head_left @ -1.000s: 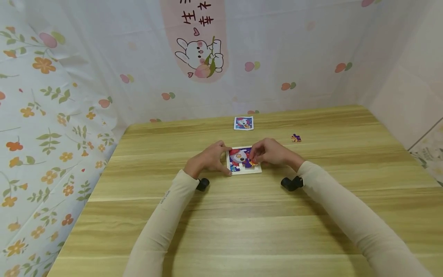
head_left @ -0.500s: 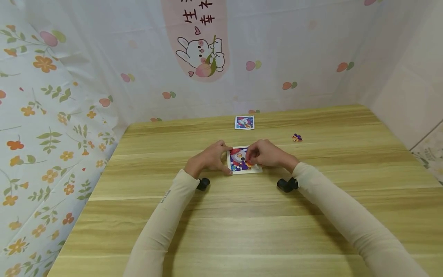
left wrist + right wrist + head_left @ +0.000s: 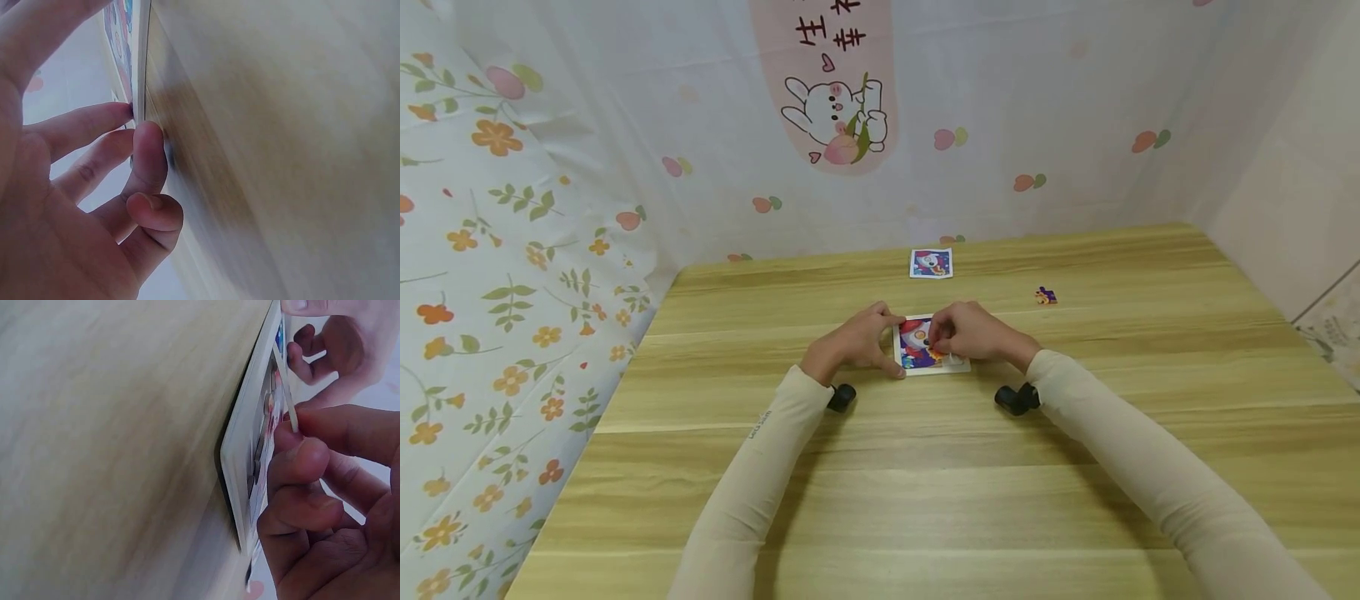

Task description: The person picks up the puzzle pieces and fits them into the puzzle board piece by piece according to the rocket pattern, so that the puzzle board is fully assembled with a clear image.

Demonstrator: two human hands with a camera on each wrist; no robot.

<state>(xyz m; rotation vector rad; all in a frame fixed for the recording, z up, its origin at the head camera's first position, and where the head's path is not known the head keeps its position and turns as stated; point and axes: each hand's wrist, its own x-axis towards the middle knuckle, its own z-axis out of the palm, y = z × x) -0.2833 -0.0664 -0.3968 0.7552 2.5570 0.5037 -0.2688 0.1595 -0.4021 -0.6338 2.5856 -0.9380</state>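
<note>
A small jigsaw board [image 3: 937, 372] with a white rim lies on the wooden table, its colourful picture partly filled in. My left hand [image 3: 857, 340] holds its left side, thumb at the near corner and a finger at the far one. Over the board, my right hand [image 3: 976, 330] pinches a jigsaw piece between thumb and forefinger. In the right wrist view this piece [image 3: 287, 394] shows as a thin pale edge, tilted, its far end down at the board. Bare recess shows at the board's right. The fingers hide part of the picture.
Behind the board lies a picture card [image 3: 931, 263] with a matching design. One loose jigsaw piece [image 3: 1046, 296] rests to the right on the table [image 3: 880, 492]. A printed cloth [image 3: 715, 125] hangs along the table's back edge.
My right hand has moved slightly left over the board with the jigsaw piece, which has come close to the filled part. The left hand keeps its hold.
</note>
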